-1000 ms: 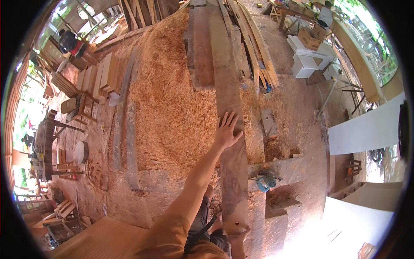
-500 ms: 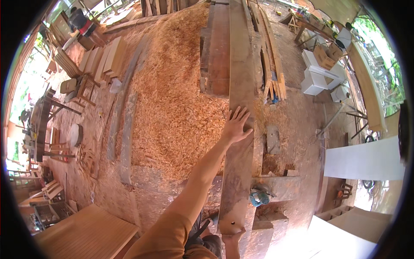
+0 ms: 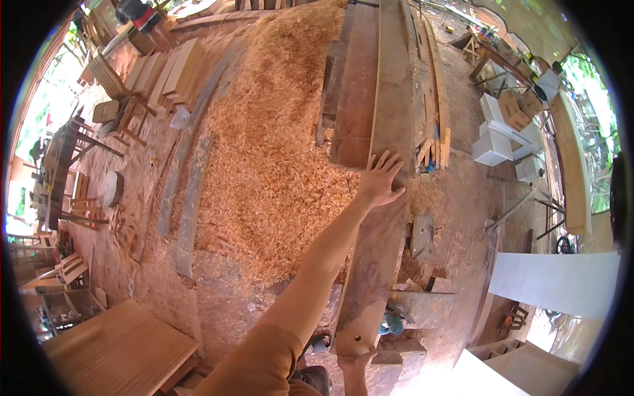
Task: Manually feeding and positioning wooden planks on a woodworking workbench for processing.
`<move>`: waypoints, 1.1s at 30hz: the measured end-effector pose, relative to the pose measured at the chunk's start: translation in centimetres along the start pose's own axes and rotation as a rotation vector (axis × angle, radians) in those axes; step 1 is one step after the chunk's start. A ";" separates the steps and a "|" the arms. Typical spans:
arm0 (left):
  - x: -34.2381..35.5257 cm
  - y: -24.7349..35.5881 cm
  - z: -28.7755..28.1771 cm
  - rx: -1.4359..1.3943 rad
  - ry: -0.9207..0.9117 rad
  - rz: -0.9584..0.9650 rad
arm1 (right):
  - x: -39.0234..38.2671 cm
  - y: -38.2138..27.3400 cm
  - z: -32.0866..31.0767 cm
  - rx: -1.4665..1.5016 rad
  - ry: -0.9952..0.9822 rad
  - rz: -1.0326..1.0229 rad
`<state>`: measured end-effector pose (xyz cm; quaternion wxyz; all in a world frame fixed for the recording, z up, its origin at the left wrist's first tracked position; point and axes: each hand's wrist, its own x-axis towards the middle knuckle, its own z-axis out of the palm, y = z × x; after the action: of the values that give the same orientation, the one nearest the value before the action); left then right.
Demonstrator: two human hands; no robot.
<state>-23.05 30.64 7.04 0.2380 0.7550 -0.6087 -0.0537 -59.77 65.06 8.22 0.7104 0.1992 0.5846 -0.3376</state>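
One long brown plank (image 3: 371,264) is stretching away in the head view. The left hand (image 3: 382,183) is lying flat on top of it, its grip hanging loose and its fingers spreading. The right hand (image 3: 356,363) is holding the near end, just below a small round hole (image 3: 357,338), with its grip wrapping the edge. Wood shavings (image 3: 264,165) are piling up on the left, and a blue power tool (image 3: 393,322) is sitting just to the right.

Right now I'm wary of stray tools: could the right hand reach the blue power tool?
Probably yes: the blue power tool lies just right of the long board, near the right hand. But that hand is at the board's near end, and the board seems to hide part of the tool.
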 end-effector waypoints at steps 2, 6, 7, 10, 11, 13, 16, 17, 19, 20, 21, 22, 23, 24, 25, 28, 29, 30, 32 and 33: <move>1.9 -0.8 0.2 -0.009 0.014 -0.001 | 0.1 -0.5 2.8 -0.028 0.048 0.016; 6.3 -3.4 0.7 -0.044 0.062 0.011 | 1.6 -1.1 7.1 -0.038 0.003 0.044; 7.4 -4.1 0.8 -0.046 0.065 -0.003 | 2.1 -1.3 8.4 -0.031 0.022 0.052; 10.6 -6.1 0.7 -0.071 0.052 -0.021 | 2.6 -1.8 12.9 -0.048 0.123 0.081; 11.8 -6.8 0.6 -0.071 0.037 -0.024 | 2.9 -1.9 14.0 -0.062 0.131 0.075; 13.7 -8.5 0.3 -0.073 0.012 -0.037 | 3.4 -2.0 16.4 -0.024 0.198 0.123; 16.4 -8.7 0.3 -0.062 -0.038 -0.022 | 4.4 -2.4 18.4 -0.103 0.107 0.132; 17.6 -8.2 0.8 -0.109 -0.027 -0.012 | 4.3 -3.4 20.1 -0.054 0.068 0.119; 19.3 -8.6 1.2 -0.165 -0.036 -0.023 | 3.6 -3.5 24.3 -0.121 0.169 0.023; 19.7 -9.9 1.1 -0.182 -0.049 -0.029 | 3.1 -2.7 26.2 -0.182 0.249 -0.040; 20.0 -11.2 1.1 -0.228 -0.015 -0.025 | 3.5 -2.2 27.2 -0.263 0.256 -0.059; 21.1 -12.0 0.6 -0.237 -0.013 -0.029 | 4.1 -2.5 28.0 -0.267 0.262 -0.067; 22.0 -12.6 0.8 -0.248 0.008 -0.031 | 4.8 -2.9 28.0 -0.310 0.257 -0.051; 22.9 -13.2 0.9 -0.258 0.029 -0.032 | 5.1 -3.2 27.9 -0.351 0.251 -0.035; 23.5 -13.9 1.3 -0.259 0.031 -0.030 | 5.8 -3.3 28.1 -0.359 0.238 -0.021; 26.1 -14.4 2.0 -0.315 0.064 -0.015 | 7.8 -4.4 29.6 -0.316 0.233 -0.020; 27.0 -14.7 1.9 -0.331 0.061 -0.025 | 8.2 -4.7 30.3 -0.302 0.233 -0.023; 28.1 -15.1 1.7 -0.345 0.058 -0.035 | 8.9 -5.2 31.2 -0.293 0.227 -0.023; 30.1 -16.0 1.4 -0.353 0.058 -0.033 | 9.8 -5.6 32.8 -0.274 0.219 -0.018; 31.1 -16.5 1.3 -0.362 0.060 -0.034 | 10.4 -5.9 33.8 -0.265 0.217 -0.011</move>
<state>-0.91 3.24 5.40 0.3870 0.7111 -0.5690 -0.1440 -39.52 35.57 6.89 0.6611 0.1358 0.6984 -0.2382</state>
